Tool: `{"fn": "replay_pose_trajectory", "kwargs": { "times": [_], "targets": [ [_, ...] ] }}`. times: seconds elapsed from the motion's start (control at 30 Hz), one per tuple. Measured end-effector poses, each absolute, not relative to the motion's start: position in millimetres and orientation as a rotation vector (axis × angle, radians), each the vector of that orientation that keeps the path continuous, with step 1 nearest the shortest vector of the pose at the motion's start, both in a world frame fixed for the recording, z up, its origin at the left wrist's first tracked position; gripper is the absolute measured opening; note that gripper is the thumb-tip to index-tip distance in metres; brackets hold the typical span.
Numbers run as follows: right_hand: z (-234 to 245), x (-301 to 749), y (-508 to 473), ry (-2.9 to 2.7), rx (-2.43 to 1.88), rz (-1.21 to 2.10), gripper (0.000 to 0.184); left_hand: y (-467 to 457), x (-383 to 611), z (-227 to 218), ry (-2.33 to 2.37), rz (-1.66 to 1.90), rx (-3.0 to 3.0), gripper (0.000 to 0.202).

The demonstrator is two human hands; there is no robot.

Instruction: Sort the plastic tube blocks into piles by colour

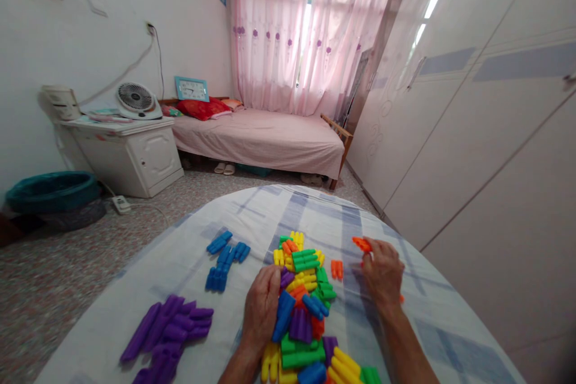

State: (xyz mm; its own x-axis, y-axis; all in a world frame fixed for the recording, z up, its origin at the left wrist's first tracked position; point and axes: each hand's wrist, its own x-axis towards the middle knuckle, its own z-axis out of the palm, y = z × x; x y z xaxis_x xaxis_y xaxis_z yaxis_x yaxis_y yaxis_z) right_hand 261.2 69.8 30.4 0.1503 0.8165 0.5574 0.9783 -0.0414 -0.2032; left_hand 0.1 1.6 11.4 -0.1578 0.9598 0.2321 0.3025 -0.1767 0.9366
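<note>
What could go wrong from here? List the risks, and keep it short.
The left hand is against the mixed pile; a nudge might topple the loosely stacked pieces.
The right hand holds an orange block; a loose orange piece lies between that hand and the pile, so a careless sweep could push it in.
The left forearm could knock the purple blocks if it swings outward.

A mixed block pile (300,325) runs past the view's bottom edge. Left of the pile, purple blocks (173,331) are cut off too; right of it, the right hand (382,270) partly hides an orange piece (360,243).
</note>
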Motion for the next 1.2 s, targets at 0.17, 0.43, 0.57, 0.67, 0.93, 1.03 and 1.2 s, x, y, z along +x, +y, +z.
{"fn": "replay_pose_trajectory", "kwargs": {
  "times": [0.17,0.43,0.57,0.67,0.93,1.03,1.2],
  "targets": [
    [20,292,63,-1.522,-2.191,-0.254,0.041,3,0,11,1.484,1.356,1.496,0.036],
    [15,274,65,-1.612,-1.957,-0.396,0.035,1,-2,11,1.478,1.336,1.513,0.035],
    [14,244,66,-1.945,-1.525,-0.144,0.032,1,-1,13,1.466,1.338,1.514,0.036],
    [7,228,64,-2.103,-1.456,0.071,0.03,1,-1,13,1.457,1.344,1.513,0.036],
    [0,230,68,-2.041,-1.48,0.18,0.025,1,-2,13,1.459,1.329,1.517,0.035],
    [-2,229,69,-1.975,-1.444,0.225,0.026,1,-2,13,1.464,1.332,1.507,0.035],
    [3,240,72,-1.895,-1.463,0.061,0.029,2,-2,12,1.453,1.332,1.509,0.034]
  ]
}}
